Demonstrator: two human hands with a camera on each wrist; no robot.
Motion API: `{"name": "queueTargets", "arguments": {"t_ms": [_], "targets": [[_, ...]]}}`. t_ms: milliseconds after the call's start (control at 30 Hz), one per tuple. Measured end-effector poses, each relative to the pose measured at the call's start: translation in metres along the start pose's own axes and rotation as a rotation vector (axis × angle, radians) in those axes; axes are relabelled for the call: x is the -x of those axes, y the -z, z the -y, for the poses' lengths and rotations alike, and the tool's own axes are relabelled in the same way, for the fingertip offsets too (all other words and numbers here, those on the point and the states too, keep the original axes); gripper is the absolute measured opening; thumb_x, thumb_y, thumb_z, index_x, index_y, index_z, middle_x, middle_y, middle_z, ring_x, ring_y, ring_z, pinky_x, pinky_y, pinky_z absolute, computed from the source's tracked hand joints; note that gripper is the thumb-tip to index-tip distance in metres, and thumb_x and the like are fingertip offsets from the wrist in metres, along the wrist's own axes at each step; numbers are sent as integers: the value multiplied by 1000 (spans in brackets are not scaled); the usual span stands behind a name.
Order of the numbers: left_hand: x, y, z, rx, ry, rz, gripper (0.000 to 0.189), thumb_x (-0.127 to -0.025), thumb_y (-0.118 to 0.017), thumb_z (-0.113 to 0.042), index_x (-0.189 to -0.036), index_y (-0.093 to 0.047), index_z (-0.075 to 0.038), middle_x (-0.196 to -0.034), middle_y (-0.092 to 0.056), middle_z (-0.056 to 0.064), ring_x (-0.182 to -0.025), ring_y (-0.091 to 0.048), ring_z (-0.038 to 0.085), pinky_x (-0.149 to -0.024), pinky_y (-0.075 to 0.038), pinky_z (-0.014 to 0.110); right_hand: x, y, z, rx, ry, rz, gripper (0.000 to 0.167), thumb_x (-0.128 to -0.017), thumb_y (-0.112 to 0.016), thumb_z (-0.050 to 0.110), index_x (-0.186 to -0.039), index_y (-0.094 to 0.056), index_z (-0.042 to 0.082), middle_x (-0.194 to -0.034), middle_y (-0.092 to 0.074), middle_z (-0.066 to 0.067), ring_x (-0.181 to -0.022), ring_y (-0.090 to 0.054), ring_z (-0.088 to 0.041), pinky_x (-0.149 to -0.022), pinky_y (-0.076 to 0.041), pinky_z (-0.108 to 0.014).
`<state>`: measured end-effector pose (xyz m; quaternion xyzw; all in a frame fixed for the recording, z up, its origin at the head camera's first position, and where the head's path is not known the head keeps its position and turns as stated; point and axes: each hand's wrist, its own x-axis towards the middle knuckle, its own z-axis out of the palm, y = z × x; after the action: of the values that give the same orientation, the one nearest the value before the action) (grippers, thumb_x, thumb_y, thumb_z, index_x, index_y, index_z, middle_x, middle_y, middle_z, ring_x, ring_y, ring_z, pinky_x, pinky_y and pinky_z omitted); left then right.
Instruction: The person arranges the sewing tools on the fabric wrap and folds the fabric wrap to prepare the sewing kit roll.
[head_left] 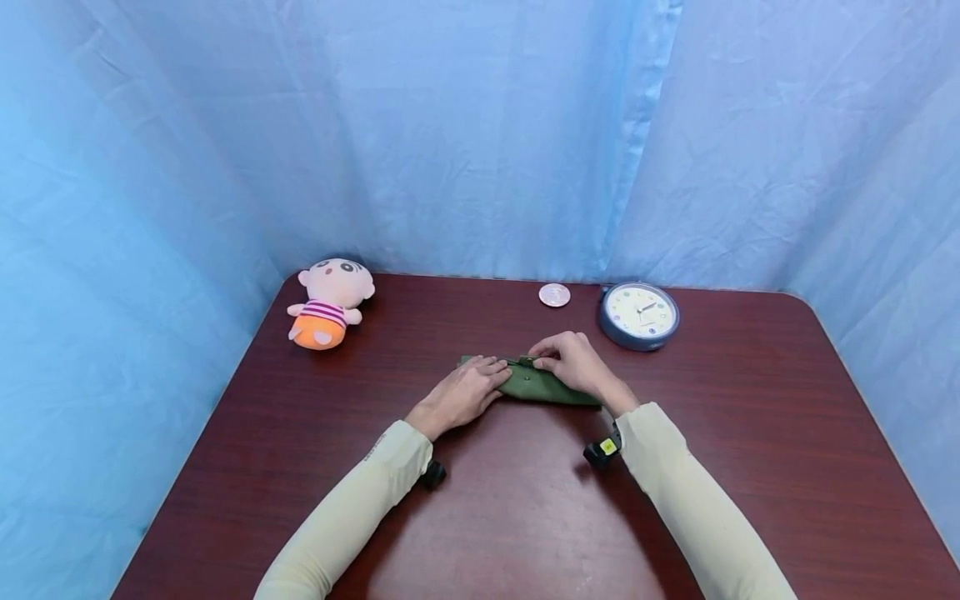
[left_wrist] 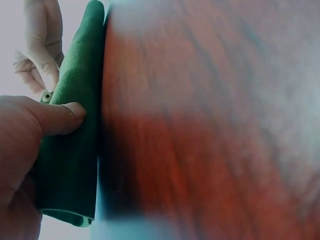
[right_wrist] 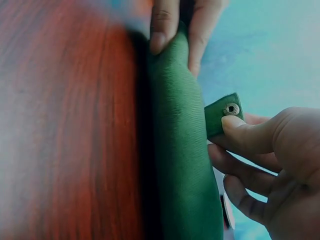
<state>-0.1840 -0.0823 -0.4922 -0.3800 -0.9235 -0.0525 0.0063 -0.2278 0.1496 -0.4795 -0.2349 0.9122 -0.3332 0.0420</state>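
A green rolled pouch [head_left: 551, 388] of soft material lies across the table, with a snap stud on its near side. My left hand [head_left: 467, 392] grips its left end, the thumb [left_wrist: 70, 117] on the near face and the fingers over the top. In the right wrist view, the pouch's short snap strap [right_wrist: 222, 117] sticks out from the far side, its metal snap facing the camera. My right hand [head_left: 573, 365] pinches that strap between thumb and fingers. The pouch's open rolled end [left_wrist: 70, 217] shows in the left wrist view.
On the left back corner lies a plush doll [head_left: 330, 304] in a striped top and orange bottoms. A small pale disc [head_left: 554, 295] is at the back edge, left of a round clock [head_left: 639, 315]. Blue curtains [head_left: 465, 133] hang around the dark wooden table [head_left: 495, 517].
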Motion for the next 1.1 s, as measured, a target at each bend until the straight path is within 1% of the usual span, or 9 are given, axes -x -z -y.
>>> {"name": "queueTargets", "arguments": {"t_ms": [100, 167, 267, 433, 700, 900, 1000, 1100], "targets": [[-1, 1, 0, -14, 5, 1, 39, -103, -57, -21, -140, -58, -9, -142, -62, 10, -136, -56, 26, -118, -41, 41, 5, 0, 2, 38, 51, 12, 13, -91, -72, 10, -101, -80, 10, -97, -80, -6, -93, -75, -20, -79, -59, -38], [-1, 2, 0, -21, 9, 1, 39, -103, -57, -23, -140, -58, -10, -142, -62, 9, -136, -56, 26, -117, -42, 40, 7, 0, 5, 67, 69, 20, 13, -91, -72, 10, -101, -80, 10, -98, -80, -6, -94, -75, -21, -80, -59, -38], [0, 3, 0, -22, 12, -3, 39, -102, -58, -23, -140, -58, -10, -141, -63, 8, -136, -56, 25, -115, -43, 40, 10, -1, 8, 97, 83, 25, 14, -91, -71, 9, -102, -80, 10, -99, -80, -7, -96, -75, -22, -82, -60, -39], [0, 3, 1, -18, 6, -25, 38, -101, -60, -22, -137, -59, -10, -138, -65, 8, -134, -58, 25, -113, -46, 42, 13, -3, 8, 117, 107, 21, 13, -91, -72, 10, -100, -80, 9, -98, -80, -6, -96, -75, -23, -85, -59, -40], [0, 4, 1, -11, 5, -28, 38, -101, -61, -22, -136, -60, -10, -138, -65, 9, -134, -58, 25, -113, -46, 43, 15, -7, 7, 146, 160, -13, 10, -89, -73, 8, -96, -80, 9, -97, -79, -5, -95, -74, -23, -86, -59, -41], [0, 4, 1, -19, -2, -34, 37, -100, -62, -21, -135, -60, -10, -138, -65, 8, -133, -58, 25, -113, -45, 43, 16, -7, 12, 196, 193, 12, 10, -90, -71, 8, -95, -80, 10, -99, -78, -5, -98, -73, -24, -88, -58, -42], [-1, 4, 1, -23, -5, -35, 37, -99, -63, -21, -135, -61, -10, -137, -65, 8, -133, -59, 24, -113, -45, 44, 19, -7, 14, 225, 211, 39, 11, -93, -69, 9, -98, -79, 10, -103, -77, -6, -102, -72, -25, -91, -57, -43], [-1, 4, 1, -18, -5, -25, 38, -99, -63, -21, -136, -61, -10, -138, -65, 8, -133, -59, 24, -114, -45, 44, 24, -7, 17, 271, 234, 51, 15, -93, -71, 19, -102, -78, 9, -107, -75, -8, -104, -70, -27, -92, -56, -44]]}}
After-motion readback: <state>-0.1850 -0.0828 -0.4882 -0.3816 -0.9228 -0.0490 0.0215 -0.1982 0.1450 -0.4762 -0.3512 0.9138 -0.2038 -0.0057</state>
